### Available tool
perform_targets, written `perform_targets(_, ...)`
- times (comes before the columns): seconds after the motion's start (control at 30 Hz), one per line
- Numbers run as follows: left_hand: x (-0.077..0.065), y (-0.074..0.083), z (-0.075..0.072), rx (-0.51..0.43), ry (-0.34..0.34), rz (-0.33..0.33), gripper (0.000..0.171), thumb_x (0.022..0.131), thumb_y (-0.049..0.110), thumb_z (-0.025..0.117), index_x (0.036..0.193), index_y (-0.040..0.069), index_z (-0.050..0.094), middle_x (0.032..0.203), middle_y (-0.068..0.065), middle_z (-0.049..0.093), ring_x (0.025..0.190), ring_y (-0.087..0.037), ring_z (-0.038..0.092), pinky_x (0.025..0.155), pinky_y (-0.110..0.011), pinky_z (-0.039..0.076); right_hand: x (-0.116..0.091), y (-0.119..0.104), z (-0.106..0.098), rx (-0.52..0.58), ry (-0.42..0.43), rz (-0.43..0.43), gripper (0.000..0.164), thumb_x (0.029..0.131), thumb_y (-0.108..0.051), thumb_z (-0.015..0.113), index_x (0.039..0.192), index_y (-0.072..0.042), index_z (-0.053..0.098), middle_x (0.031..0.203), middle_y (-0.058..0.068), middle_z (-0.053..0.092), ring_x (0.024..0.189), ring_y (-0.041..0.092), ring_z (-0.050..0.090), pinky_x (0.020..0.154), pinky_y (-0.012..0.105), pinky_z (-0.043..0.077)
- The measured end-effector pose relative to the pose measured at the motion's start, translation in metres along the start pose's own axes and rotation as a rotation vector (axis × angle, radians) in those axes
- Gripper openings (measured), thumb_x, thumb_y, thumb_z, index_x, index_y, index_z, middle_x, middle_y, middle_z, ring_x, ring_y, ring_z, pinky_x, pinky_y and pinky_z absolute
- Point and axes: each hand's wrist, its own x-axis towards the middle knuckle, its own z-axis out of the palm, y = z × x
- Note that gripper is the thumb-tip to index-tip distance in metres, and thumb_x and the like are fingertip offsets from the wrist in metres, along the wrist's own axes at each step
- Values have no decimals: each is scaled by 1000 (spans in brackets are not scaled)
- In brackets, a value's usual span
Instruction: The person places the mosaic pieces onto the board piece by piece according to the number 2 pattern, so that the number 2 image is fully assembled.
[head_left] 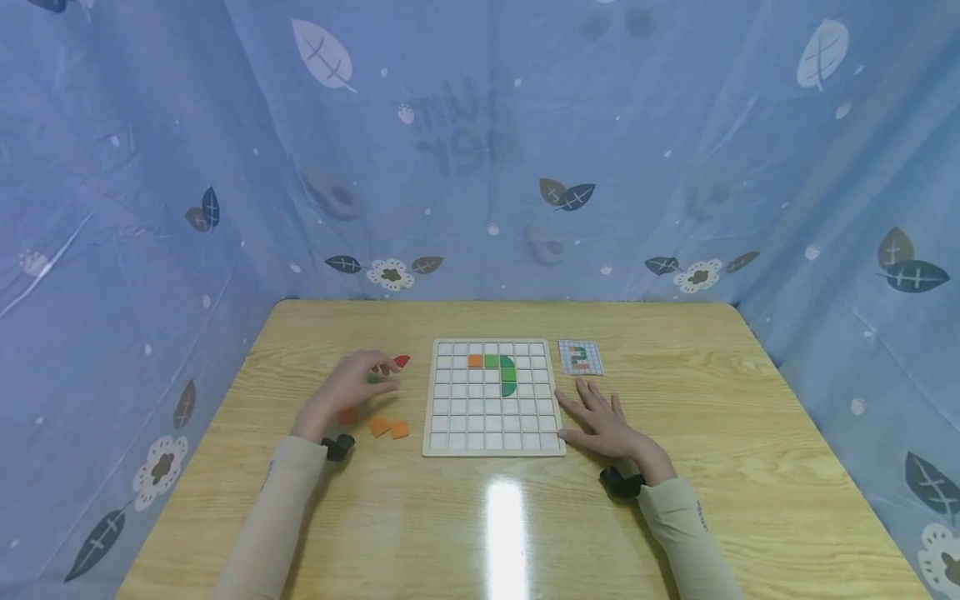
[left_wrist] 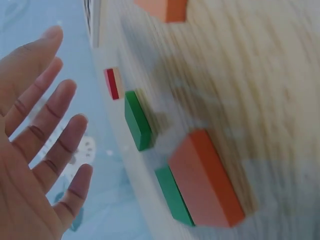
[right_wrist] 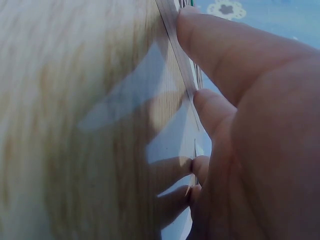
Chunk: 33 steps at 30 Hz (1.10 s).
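Observation:
In the head view my left hand [head_left: 352, 385] hovers over loose pieces left of the board. The left wrist view shows its fingers extended, holding nothing. A green piece [left_wrist: 136, 121], a small red piece [left_wrist: 112, 84] and an orange piece [left_wrist: 202, 182] beside another green one [left_wrist: 175, 196] lie below it. My right hand [head_left: 606, 423] rests with fingers spread at the right edge of the white grid board [head_left: 457, 421], thumb and index finger touching that edge. On the grid, an orange square [head_left: 476, 361], green squares [head_left: 491, 361] and dark green rounded pieces [head_left: 509, 389] form a hooked shape.
A small pattern card [head_left: 581, 357] lies right of the board, just beyond my right fingertips. Two orange squares [head_left: 400, 429] lie between my left wrist and the board. Blue patterned curtains [head_left: 487, 150] enclose the wooden table [head_left: 750, 433] at the back and sides.

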Motion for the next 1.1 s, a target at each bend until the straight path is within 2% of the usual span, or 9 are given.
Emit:
perform_targets(0.37, -9, -7, -6, 22, 15, -28, 28, 81, 26, 72, 104, 12, 68, 96, -4, 65, 91, -23, 58, 86, -49, 39, -1, 1, 1, 8, 4, 8, 67, 92, -40, 54, 148, -17, 24, 153, 22, 0, 139, 43, -6, 101, 66, -12)
perform_targets(0.67, -18, -18, -7, 29, -5, -75, 32, 80, 28, 73, 107, 13, 66, 101, -3, 64, 96, -24, 56, 90, -52, 36, -1, 0, 1, 3, 0, 6, 67, 92, -39, 53, 148, -16, 24, 153, 22, 0, 139, 43, -7, 102, 66, -13)
perform_targets(0.9, -24, -27, -9, 64, -27, -85, 35, 79, 26, 74, 109, 12, 65, 103, -5, 63, 99, -26, 56, 88, -50, 40, -1, 1, 1, 15, -5, -3, 67, 93, -38, 53, 148, -15, 24, 153, 23, -1, 139, 44, -7, 101, 66, -13)
perform_targets(1.1, -28, -30, -11, 63, -36, -101, 37, 79, 26, 73, 112, 11, 64, 108, -8, 63, 104, -31, 55, 92, -54, 36, -1, 1, 1, 3, 0, -3, 67, 93, -38, 53, 148, -15, 23, 153, 23, -1, 139, 44, -7, 101, 66, -12)
